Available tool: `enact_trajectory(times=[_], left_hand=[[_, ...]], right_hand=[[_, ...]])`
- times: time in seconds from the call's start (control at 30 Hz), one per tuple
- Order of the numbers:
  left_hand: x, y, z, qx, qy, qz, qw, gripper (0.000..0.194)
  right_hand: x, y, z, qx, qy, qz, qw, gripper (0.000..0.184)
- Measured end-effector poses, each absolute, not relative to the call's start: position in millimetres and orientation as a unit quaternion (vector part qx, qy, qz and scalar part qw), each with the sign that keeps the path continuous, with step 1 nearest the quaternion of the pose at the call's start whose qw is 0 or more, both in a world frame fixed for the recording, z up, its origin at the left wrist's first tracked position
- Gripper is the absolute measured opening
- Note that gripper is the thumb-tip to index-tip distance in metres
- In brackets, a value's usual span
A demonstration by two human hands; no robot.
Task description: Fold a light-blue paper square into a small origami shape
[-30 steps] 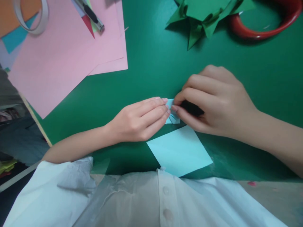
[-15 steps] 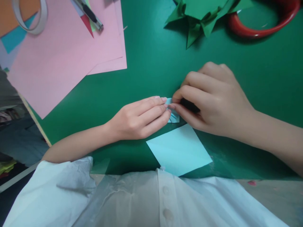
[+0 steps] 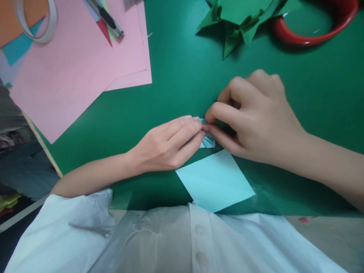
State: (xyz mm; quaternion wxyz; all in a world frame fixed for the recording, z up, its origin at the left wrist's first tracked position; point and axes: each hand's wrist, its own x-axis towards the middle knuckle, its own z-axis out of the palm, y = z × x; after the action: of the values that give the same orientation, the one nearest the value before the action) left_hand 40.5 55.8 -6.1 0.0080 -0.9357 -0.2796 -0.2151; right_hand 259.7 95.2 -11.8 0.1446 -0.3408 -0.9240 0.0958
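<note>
One head-worn view — close above the green tabletop (image 3: 173,91), facing forward and down.

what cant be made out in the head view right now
All in the head view:
Folded paper: left side hidden under the left hand, upper right part covered by the right hand.
Right hand's grip: too small and blurred to tell a pinch from a press.
Green shape: far part cut off by the top edge.
Red ring: also cut off there.
Tool: far end cut off there too.
</note>
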Motion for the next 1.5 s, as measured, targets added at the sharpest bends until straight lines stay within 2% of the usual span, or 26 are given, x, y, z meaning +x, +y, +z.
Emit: enact_trajectory(times=[0.27, 0.6, 0.77, 0.97, 1.23, 1.37, 1.5], left_hand=[[40.5, 54.7, -6.7, -0.934, -0.282, -0.219, 0.001, 0.013], [41.0, 54.3, -3.9, -0.935, -0.274, -0.226, -0.01, 0.013], [40.6, 52.6, -7.6, -0.928, -0.283, -0.242, -0.026, 0.016], [41.2, 51.6, -9.3, -0.924, -0.293, -0.243, -0.029, 0.015], [38.7, 52.3, -8.8, -0.922, -0.301, -0.244, -0.012, 0.009], [35.8, 52.8, -7.9, -0.913, -0.325, -0.245, 0.004, 0.015], [34.4, 53.1, -7.8, -0.912, -0.33, -0.243, 0.005, 0.019]], right_hand=[[266.5, 91.2, -9.0, -0.379, -0.922, 0.05, 0.069, 0.044], [268.4, 92.7, -13.5, -0.356, -0.929, 0.016, 0.096, 0.042], [268.2, 95.3, -15.6, -0.347, -0.931, 0.024, 0.108, 0.034], [269.4, 97.3, -16.5, -0.334, -0.933, 0.051, 0.123, 0.045], [268.1, 97.3, -16.4, -0.321, -0.941, 0.039, 0.102, 0.045], [269.0, 99.0, -14.8, -0.308, -0.944, 0.025, 0.112, 0.048], [269.3, 98.3, -13.5, -0.304, -0.944, 0.023, 0.126, 0.038]])
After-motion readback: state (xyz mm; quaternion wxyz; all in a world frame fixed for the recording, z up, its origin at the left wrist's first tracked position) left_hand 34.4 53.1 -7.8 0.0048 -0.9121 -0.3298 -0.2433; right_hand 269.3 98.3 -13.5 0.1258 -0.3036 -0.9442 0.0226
